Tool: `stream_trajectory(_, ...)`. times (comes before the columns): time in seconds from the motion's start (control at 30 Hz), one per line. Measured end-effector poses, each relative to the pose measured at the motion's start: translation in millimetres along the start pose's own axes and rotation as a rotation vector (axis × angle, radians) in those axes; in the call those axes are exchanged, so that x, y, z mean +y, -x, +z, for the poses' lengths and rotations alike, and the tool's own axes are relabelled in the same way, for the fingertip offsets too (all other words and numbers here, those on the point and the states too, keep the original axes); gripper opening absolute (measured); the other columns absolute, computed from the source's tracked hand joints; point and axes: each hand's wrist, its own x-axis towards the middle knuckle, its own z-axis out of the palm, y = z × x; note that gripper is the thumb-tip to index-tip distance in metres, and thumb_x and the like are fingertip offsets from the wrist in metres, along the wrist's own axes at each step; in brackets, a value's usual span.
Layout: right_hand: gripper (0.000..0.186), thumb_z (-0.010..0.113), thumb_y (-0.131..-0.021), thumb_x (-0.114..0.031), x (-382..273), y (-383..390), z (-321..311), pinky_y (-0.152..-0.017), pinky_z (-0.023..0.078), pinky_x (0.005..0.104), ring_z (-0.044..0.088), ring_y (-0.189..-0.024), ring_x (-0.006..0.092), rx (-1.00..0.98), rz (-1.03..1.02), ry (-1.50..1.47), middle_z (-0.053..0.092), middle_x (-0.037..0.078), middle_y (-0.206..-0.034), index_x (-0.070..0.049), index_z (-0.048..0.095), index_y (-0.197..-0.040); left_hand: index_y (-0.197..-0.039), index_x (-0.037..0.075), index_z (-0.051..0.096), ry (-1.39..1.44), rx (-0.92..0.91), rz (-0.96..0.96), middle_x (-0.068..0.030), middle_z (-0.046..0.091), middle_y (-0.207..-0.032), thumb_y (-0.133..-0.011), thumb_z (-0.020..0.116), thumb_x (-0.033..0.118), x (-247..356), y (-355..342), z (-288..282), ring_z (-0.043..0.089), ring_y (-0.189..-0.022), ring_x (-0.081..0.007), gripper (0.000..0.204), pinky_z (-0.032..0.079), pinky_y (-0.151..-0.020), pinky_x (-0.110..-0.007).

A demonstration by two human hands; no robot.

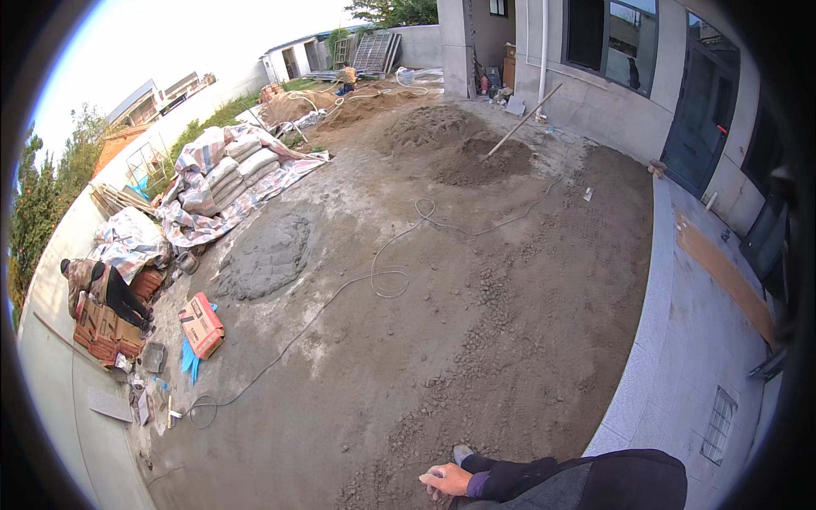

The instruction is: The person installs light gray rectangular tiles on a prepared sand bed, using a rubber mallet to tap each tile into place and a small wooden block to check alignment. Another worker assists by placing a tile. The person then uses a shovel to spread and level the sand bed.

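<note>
Near the lower edge is my right hand [448, 479], its arm reaching in from the lower right in a dark sleeve [531, 481]. Its fingers are loosely bent and somewhat apart, and I see nothing held in them. The hand hangs above grey-brown sandy ground [289, 450] strewn with small clods. Just beyond it shows the tip of a shoe [461, 453]. My left hand is out of the picture.
A grey mortar heap [268, 255] spreads at middle left; stacked sacks [242, 174] lie behind it. A thin hose [374, 274] loops across the ground. A long handle [523, 123] stands in a sand pile [476, 161]. A person [106, 285] bends over boxes [102, 331]. Pavement [654, 374] edges the right.
</note>
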Motion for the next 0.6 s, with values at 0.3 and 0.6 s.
stream_trajectory(0.3,0.033,0.066,-0.105,-0.03,-83.1,-11.9,-200.1,-0.064,0.055,0.0289,0.073,-0.072,0.0152,0.429,-0.126,-0.253,0.074,0.007,-0.086,0.002,0.068,-0.11,-0.128,0.003,0.064,-0.117,-0.095,0.053,-0.0134,0.072,-0.091,-0.098,0.067,0.031,150.4,-103.0,119.6,0.071,-0.08,-0.0258,0.042,0.059,-0.07,-0.039)
stream_trajectory(0.6,0.032,0.065,-0.103,-0.03,-99.7,-22.2,-447.0,-0.058,0.056,0.0307,0.074,-0.069,0.0182,0.744,-0.243,-0.288,0.073,0.009,-0.084,0.002,0.067,-0.104,-0.125,0.003,0.067,-0.206,-0.197,0.079,-0.0132,0.072,-0.088,-0.096,0.069,0.031,260.7,-205.9,224.2,0.071,-0.077,-0.0248,0.041,0.059,-0.068,-0.039)
